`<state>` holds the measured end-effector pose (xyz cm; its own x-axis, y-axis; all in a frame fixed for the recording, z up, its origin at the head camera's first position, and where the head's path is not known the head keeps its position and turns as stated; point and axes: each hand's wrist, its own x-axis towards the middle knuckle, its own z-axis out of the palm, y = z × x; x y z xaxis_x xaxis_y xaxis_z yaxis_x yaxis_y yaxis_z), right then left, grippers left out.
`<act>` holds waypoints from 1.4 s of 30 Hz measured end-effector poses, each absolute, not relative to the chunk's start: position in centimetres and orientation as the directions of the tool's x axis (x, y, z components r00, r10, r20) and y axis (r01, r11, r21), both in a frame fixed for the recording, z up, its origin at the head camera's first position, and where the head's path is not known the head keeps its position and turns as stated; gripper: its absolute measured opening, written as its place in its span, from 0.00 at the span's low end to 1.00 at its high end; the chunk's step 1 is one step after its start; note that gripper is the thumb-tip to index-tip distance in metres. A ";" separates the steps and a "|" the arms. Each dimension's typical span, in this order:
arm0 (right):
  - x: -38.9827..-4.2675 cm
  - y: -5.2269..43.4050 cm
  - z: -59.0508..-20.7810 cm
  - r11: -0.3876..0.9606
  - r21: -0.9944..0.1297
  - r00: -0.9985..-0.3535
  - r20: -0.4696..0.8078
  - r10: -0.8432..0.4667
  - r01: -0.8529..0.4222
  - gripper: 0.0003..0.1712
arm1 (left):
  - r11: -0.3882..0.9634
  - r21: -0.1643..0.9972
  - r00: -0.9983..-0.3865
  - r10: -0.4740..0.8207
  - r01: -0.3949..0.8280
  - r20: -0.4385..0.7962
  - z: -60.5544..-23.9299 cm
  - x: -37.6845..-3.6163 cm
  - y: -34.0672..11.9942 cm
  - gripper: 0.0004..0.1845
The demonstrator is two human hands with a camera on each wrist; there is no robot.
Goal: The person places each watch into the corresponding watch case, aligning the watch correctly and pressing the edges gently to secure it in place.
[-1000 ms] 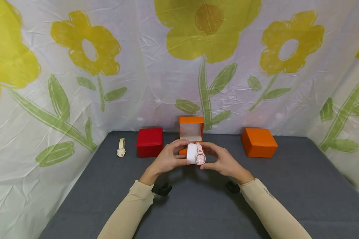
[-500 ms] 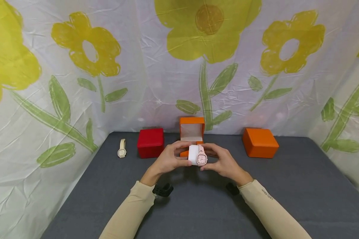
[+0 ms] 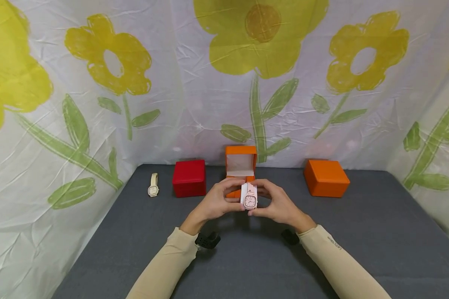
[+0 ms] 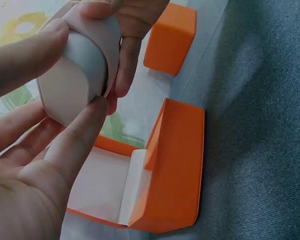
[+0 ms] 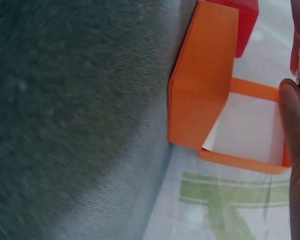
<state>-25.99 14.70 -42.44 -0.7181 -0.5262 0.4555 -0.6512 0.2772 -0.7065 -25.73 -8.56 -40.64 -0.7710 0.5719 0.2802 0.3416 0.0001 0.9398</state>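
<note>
Fingers of both hands, left hand (image 3: 214, 202) and right hand (image 3: 277, 204), pinch the white cushion (image 4: 72, 90) wearing the pink watch (image 3: 249, 200); better keep it level, just before the open orange box (image 3: 240, 166) behind the grip

We see bright, even light and soft shadows beneath the sleeves; head view bows at its edges, wrist views blur up close.

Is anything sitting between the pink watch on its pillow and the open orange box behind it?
Nothing visible. Both hands hold the watch just in front of the open box, whose white interior looks empty.
</note>
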 end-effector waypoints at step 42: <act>-23.0 13.8 -38.3 0.329 -0.688 -0.740 0.459 -0.492 -0.646 0.34 | 0.052 0.881 -0.772 0.509 0.470 0.381 -38.4 -23.7 -8.1 0.34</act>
<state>-22.99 13.81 -38.30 -0.7398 -0.4916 0.4594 -0.6463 0.3293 -0.6884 -23.69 -8.13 -38.37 -0.7717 0.5090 0.3813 0.4696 0.0517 0.8814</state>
